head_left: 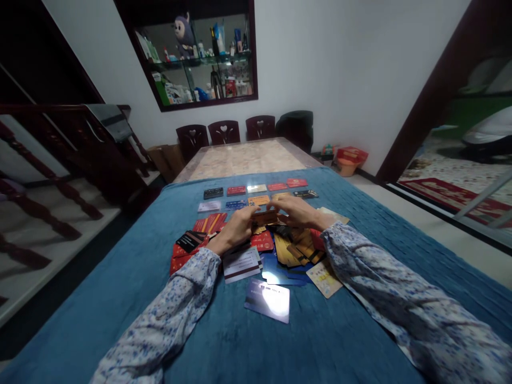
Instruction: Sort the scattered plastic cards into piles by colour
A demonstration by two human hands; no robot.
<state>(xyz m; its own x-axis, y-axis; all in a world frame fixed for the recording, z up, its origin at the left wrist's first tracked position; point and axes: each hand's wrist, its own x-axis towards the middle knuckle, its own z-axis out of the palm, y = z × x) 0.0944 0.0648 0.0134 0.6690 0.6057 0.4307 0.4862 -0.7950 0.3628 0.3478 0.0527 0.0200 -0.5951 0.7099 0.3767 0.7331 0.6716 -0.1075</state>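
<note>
Head view: blue cloth point(216, 341) under both hands, bare marbled tabletop point(244, 157) beyond them; past that, chairs point(223, 132) against the wall and a wall cabinet point(254, 53) ahead-left. Railing point(44, 109) far left of left hand, doorway frame point(420, 101) far right of right hand. Left hand point(237, 224) pinches the left end of one brown card point(264, 217); right hand point(296, 210) has its fingers curled at the right end, can't tell if it grips. Card sits between the hands, over the loose pile point(262, 242). Counts: far row point(256, 188) 5 cards, second row point(258, 201) 5, both just beyond the hands; 1 silver card point(256, 302) nearest the wearer, apart from pile; 3 chairs with heart cutouts; 1 plush toy point(184, 36) in cabinet. Pile uncountable: cards overlap, hands and sleeves point(188, 293) cover parts. Second-row yellowish card point(281, 196) partly behind right hand. Glare washes out silver card's print. Dark shape point(296, 128) right of chairs unclear. Both sleeves cut off by frame.
</note>
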